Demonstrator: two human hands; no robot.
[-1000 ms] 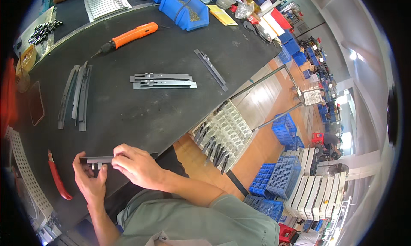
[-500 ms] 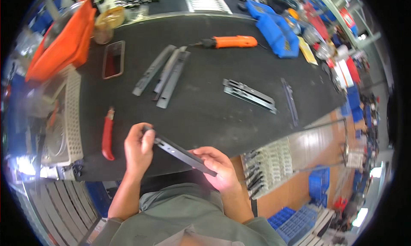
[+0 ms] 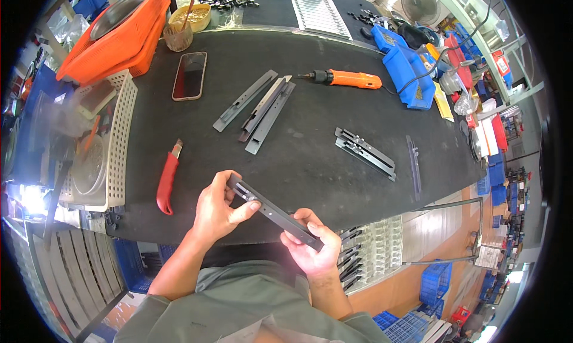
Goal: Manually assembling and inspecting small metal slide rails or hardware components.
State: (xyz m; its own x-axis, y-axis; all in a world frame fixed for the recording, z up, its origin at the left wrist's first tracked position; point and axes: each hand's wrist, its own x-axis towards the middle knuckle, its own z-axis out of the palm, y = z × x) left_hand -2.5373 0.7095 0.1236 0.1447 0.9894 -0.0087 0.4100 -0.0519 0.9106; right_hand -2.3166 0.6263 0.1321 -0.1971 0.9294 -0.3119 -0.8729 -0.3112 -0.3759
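Note:
A dark grey metal rail [image 3: 276,215] is held slantwise over the table's near edge, with small silver fittings near its upper left end. My left hand [image 3: 216,210] grips that end, thumb along the rail's face and fingers behind it. Around the lower right end my right hand [image 3: 315,251] is closed, thumb and fingers on either side. Left of the hands lies a red utility knife [image 3: 168,179]. Beyond them rest several loose grey rails [image 3: 270,120]. A pair of rails with metal fittings [image 3: 365,154] and a thin dark strip [image 3: 414,167] lie to the right.
An orange electric screwdriver [image 3: 353,79] lies at the back, its cord running right towards blue bins [image 3: 412,74]. A phone [image 3: 190,76] is at the back left. A white perforated basket [image 3: 122,146] and stacked orange baskets [image 3: 128,51] line the left side.
The rail has been turned so its face with silver fittings shows, and my left thumb now lies farther along it. The whole view has shifted, moving the table things right in the picture.

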